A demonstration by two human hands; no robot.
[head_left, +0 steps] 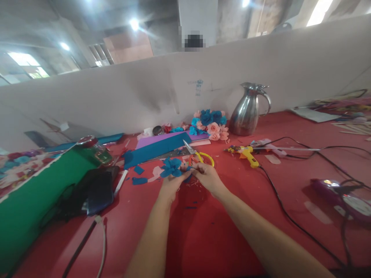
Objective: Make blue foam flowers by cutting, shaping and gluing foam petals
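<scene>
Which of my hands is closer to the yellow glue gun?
Right. The right hand lies just left of the glue gun; the left hand is farther left, holding the blue paper flower.

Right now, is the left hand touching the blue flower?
Touching. The head view shows the left hand gripping the blue flower at its base, with no gap between them.
</scene>
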